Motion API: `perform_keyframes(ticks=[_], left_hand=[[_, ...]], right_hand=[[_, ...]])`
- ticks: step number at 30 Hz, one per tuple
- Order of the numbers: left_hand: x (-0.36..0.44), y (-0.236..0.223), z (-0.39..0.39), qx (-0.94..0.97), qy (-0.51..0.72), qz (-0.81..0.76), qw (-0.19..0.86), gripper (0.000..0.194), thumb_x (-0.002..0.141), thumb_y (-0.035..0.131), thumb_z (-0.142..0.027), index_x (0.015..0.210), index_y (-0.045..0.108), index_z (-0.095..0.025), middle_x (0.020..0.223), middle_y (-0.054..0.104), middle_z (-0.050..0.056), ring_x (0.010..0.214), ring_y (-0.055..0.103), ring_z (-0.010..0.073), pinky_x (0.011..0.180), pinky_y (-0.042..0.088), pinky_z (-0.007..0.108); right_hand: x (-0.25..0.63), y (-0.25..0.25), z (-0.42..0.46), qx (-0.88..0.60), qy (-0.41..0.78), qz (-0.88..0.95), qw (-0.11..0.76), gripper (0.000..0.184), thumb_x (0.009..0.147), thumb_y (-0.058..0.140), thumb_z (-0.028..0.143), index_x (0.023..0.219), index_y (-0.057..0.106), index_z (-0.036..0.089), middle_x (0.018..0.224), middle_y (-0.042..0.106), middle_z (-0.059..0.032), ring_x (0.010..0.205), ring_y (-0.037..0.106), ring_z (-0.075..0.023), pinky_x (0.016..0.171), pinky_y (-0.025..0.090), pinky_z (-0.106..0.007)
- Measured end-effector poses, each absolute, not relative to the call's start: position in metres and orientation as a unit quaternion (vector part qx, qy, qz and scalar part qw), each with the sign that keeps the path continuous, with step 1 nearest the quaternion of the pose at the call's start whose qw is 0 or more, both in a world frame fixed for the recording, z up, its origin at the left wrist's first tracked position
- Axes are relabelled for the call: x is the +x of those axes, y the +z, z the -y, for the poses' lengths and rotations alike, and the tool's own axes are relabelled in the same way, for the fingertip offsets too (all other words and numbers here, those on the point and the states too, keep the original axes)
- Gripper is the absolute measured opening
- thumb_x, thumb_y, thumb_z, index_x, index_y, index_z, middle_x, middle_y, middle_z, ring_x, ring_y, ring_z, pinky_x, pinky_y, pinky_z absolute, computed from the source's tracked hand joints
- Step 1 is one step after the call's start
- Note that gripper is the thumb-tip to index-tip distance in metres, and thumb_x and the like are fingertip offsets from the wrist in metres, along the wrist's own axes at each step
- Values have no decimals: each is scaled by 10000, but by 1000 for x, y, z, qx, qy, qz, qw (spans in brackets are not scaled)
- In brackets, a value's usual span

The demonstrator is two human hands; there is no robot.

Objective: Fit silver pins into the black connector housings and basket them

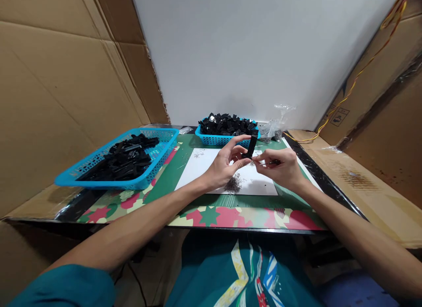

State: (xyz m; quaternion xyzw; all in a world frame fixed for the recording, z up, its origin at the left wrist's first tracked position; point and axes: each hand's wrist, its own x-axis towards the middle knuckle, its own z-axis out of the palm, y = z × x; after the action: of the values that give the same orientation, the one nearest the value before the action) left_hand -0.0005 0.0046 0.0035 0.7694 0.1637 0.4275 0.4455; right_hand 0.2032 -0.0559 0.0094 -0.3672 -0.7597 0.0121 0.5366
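Note:
My left hand (225, 165) grips an upright black plastic part (252, 144) between thumb and fingers, above a white sheet of paper (194, 175). Close against it on the right, my right hand (278, 164) is closed around a thin tool, whose slim tip reaches the lower end of the black part. The fingers cover most of this tool, so its kind is not clear. Under my hands, a pile of tiny dark pieces (233, 184) lies on the paper; they are too small to name.
At the left stands a blue basket (161, 159) of long black parts. A second blue basket (211, 140), heaped with black pieces, is at the back beside a clear plastic bag (273, 130). Cardboard walls (66, 78) flank the table, and yellow-red wires (354, 85) hang at the right.

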Motion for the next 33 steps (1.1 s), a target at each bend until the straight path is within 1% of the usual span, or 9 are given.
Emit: perform_keyframes(ticks=[4, 9, 13, 19, 22, 24, 26, 29, 33], left_hand=[[-1, 5, -3, 782, 423, -165, 428, 556, 941, 737, -322, 1451, 516, -309, 1028, 629, 32, 936, 597, 174, 872, 499, 328], [-1, 5, -2, 792, 407, -159, 428, 544, 968, 701, -315, 1472, 494, -307, 1023, 652, 34, 871, 590, 163, 841, 491, 331], [-2, 6, -3, 797, 394, -147, 435, 545, 977, 688, -317, 1483, 484, -302, 1034, 671, 43, 902, 605, 175, 838, 493, 332], [-2, 8, 0, 801, 375, -142, 443, 534, 985, 668, -333, 1487, 489, -295, 1061, 674, 53, 899, 617, 178, 811, 507, 327], [-2, 8, 1, 797, 359, -141, 465, 533, 1000, 638, -335, 1506, 473, -307, 1120, 674, 69, 977, 634, 201, 855, 518, 349], [-2, 7, 0, 791, 359, -144, 474, 537, 1000, 639, -348, 1513, 482, -311, 1127, 672, 74, 1014, 632, 212, 873, 518, 353], [-2, 6, -2, 783, 368, -149, 478, 536, 989, 660, -382, 1500, 523, -299, 1128, 671, 83, 1017, 624, 215, 868, 512, 345], [-2, 5, -5, 764, 364, -154, 510, 526, 978, 667, -463, 1456, 596, -257, 1094, 676, 90, 915, 603, 192, 794, 486, 323], [0, 5, -6, 735, 332, -147, 573, 552, 1004, 582, -568, 1387, 663, -180, 824, 601, 39, 677, 464, 125, 631, 374, 283]], right_hand=[[204, 8, 55, -368, 13, 760, 536, 94, 772, 719, 144, 689, 708, 187, 570, 657, 25, 454, 396, -70, 436, 358, -209], [203, 10, 56, -366, 30, 759, 538, 106, 778, 729, 157, 678, 714, 188, 535, 596, 39, 453, 362, -68, 421, 313, -212], [204, 10, 56, -365, 62, 760, 534, 104, 778, 728, 156, 676, 720, 175, 526, 548, 41, 467, 352, -69, 430, 295, -216], [205, 11, 56, -376, 103, 759, 521, 91, 762, 726, 164, 671, 725, 169, 512, 430, 60, 486, 287, -72, 443, 248, -227], [204, 12, 57, -390, 115, 760, 507, 98, 772, 732, 181, 674, 735, 166, 500, 393, 64, 493, 266, -75, 450, 235, -237], [204, 13, 56, -391, 120, 760, 505, 110, 791, 737, 196, 687, 748, 163, 501, 435, 54, 498, 273, -79, 450, 241, -240], [205, 12, 55, -380, 125, 759, 514, 117, 819, 746, 222, 725, 775, 159, 529, 521, 33, 503, 293, -83, 449, 254, -241], [209, 13, 53, -369, 115, 764, 516, 118, 856, 752, 251, 845, 827, 161, 568, 590, 20, 503, 304, -85, 451, 258, -246], [215, 13, 50, -388, 63, 767, 507, 144, 875, 741, 254, 931, 847, 173, 501, 492, 56, 490, 268, -87, 461, 253, -255]])
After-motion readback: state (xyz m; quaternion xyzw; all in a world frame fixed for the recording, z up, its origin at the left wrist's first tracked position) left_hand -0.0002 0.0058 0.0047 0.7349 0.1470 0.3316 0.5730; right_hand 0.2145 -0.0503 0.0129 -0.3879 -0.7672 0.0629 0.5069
